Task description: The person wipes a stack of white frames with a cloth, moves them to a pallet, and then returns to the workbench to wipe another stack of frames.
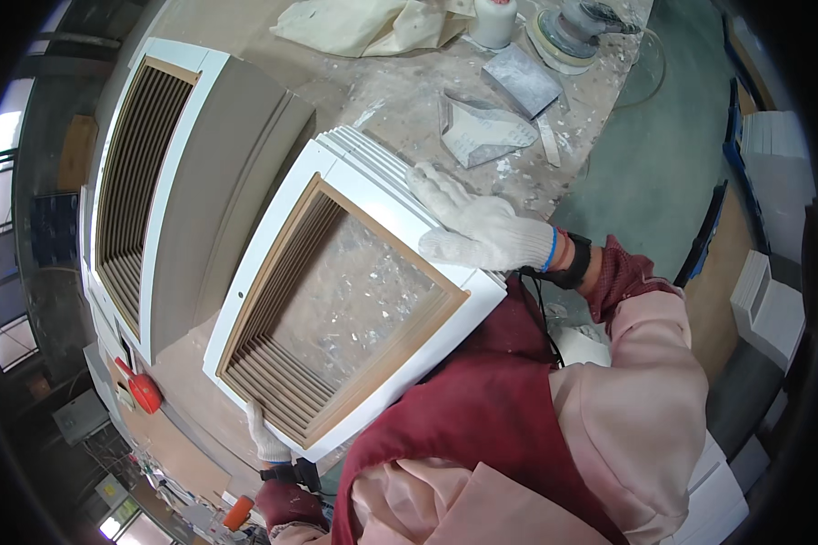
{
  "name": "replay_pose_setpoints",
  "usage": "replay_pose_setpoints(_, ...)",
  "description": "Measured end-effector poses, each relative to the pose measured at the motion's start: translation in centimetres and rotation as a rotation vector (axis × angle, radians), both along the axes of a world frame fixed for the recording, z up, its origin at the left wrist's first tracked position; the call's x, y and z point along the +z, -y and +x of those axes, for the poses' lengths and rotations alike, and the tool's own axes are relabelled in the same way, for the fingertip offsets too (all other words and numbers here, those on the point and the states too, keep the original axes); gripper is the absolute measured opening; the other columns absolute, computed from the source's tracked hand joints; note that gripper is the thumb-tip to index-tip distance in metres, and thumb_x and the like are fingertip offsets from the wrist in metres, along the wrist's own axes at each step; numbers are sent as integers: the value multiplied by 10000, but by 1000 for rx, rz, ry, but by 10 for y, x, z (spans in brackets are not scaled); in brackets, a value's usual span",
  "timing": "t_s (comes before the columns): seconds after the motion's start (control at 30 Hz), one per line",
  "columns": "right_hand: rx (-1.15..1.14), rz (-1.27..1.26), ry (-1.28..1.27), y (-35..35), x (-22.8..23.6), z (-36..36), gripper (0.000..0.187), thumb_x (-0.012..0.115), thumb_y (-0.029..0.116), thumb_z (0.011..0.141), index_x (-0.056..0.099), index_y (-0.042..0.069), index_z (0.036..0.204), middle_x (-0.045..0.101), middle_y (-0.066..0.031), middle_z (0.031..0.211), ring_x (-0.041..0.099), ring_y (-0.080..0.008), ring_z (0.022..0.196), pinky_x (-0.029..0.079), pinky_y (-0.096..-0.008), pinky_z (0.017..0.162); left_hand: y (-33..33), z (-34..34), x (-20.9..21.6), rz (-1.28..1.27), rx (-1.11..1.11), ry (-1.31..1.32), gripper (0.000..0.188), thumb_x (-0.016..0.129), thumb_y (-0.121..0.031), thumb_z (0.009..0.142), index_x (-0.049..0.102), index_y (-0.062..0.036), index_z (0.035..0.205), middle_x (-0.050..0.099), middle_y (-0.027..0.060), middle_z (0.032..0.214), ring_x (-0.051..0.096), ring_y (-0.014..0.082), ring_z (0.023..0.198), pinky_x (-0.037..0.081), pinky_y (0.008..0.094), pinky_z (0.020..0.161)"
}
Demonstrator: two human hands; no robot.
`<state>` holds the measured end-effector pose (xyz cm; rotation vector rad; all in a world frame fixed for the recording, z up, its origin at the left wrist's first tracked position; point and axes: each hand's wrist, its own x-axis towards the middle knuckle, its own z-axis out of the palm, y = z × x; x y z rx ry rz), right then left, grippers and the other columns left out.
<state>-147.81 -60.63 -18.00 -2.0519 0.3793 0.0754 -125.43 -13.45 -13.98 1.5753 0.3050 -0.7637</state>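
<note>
A stack of white panel frames (418, 336) with brown-edged rectangular cutouts lies in front of me, tilted across the table. Through the cutouts the spattered table top shows. My right hand (486, 227), in a white knit glove with a blue cuff, grips the stack's right end. Its fingers run along the layered side and its thumb rests on the top frame. My left hand (267, 436), gloved too, clasps the stack's lower left end; most of its fingers are hidden. To the left stands another, taller stack of similar white frames (177, 118).
Paint-spattered table (364, 95). At its back lie a pale cloth (364, 25), a white spool-like roll (493, 22), a round sander (568, 34), a grey abrasive block (522, 80) and a worn sandpaper sheet (486, 132). A red tool (143, 391) sits left. White panels (768, 304) stand right.
</note>
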Motion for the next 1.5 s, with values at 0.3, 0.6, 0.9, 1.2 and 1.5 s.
replay_pose_setpoints(0.3, 39, -63, 280, 5, -20, 3, 776, 369, 489, 944, 189, -74, 1447, 158, -314, 1498, 103, -436, 1418, 96, -443, 1160, -34, 10, -15, -31, 28, -38, 621, 554, -460, 914, 387, -59, 1358, 540, 134, 1251, 566, 295, 1114, 497, 430, 944)
replay_pose_setpoints(0.6, 150, -300, 191, 0, -1, 13, 827, 383, 504, 921, 201, -141, 1406, 207, -369, 1447, 153, -483, 1387, 133, -484, 1149, -40, 11, -25, -149, 80, -95, 862, 702, -604, 726, 448, -44, 1329, 575, 130, 1222, 592, 313, 1058, 537, 438, 892)
replay_pose_setpoints(0.9, 118, -340, 130, -8, -1, 16, 813, 433, 490, 908, 205, -88, 1433, 207, -359, 1454, 183, -487, 1377, 199, -483, 1131, -60, 11, -35, -252, 10, -50, 958, 681, -702, 681, 449, -32, 1325, 558, 107, 1242, 568, 281, 1098, 524, 418, 904)
replay_pose_setpoints(1.2, 35, -207, 236, -1, -38, 5, 777, 417, 397, 919, 116, -58, 1471, 137, -296, 1515, 103, -411, 1429, 104, -411, 1165, 28, 37, 107, 1101, -855, 468, 730, 683, -378, 832, 396, 6, 1382, 476, 173, 1368, 479, 266, 1247, 398, 376, 1022)
replay_pose_setpoints(1.5, -28, -285, 215, -14, -41, 10, 798, 355, 575, 931, 220, -6, 1462, 227, -298, 1484, 191, -441, 1394, 179, -473, 1135, 237, 24, 83, 927, -1342, 1189, 959, 759, -386, 713, 260, -15, 1444, 336, 226, 1456, 416, 371, 1285, 366, 425, 1043)
